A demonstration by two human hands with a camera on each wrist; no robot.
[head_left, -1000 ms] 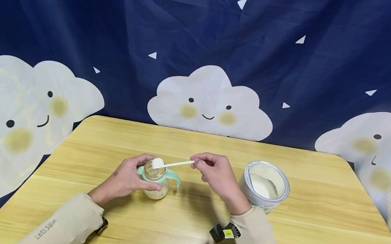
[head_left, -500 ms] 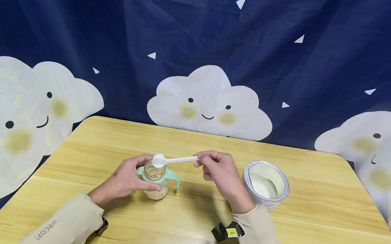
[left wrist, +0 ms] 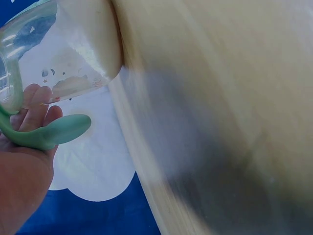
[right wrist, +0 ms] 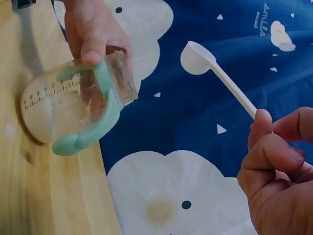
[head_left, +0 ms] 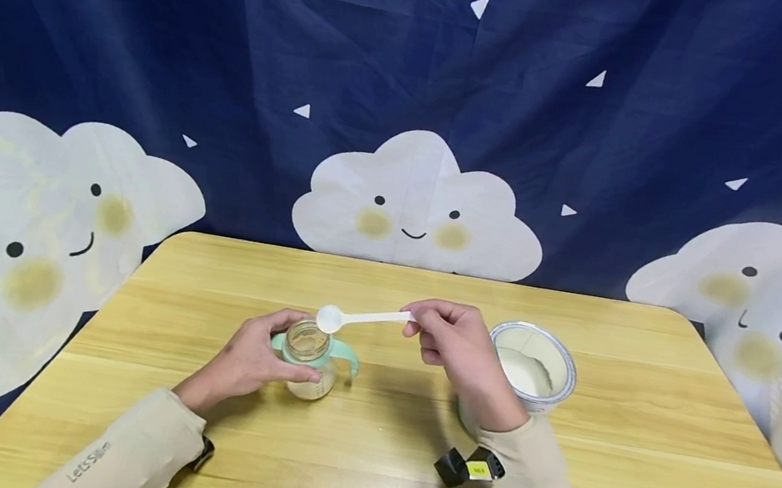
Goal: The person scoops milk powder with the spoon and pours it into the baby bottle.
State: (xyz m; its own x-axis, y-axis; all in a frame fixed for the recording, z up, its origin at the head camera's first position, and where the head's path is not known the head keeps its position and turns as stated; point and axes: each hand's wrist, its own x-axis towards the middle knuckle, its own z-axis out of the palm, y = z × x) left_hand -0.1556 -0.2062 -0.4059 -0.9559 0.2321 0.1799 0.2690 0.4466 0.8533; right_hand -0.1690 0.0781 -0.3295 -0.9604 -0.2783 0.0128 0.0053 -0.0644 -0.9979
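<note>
My left hand (head_left: 251, 358) grips an uncapped baby bottle (right wrist: 54, 105) that stands upright on the table, fingers and thumb around its upper body. The clear bottle has mint-green handles (left wrist: 58, 132), measuring marks and pale powder inside. My right hand (head_left: 461, 354) pinches the end of a long-handled white measuring scoop (head_left: 330, 318). Its bowl hangs just above and to the right of the bottle's mouth, apart from it; in the right wrist view the scoop (right wrist: 196, 58) stands level with its opening up. Behind the right hand is an open tin of white powder (head_left: 555, 361), partly hidden by that hand.
The light wooden table (head_left: 356, 475) has its far edge against a dark blue curtain (head_left: 391, 42) printed with white clouds. A black wrist device (head_left: 467, 468) sits on the right sleeve and casts a shadow on the table.
The scoop was tipped into the bottle's mouth; it has turned upright, lifted and moved right with my right hand. The left hand and bottle stay in place.
</note>
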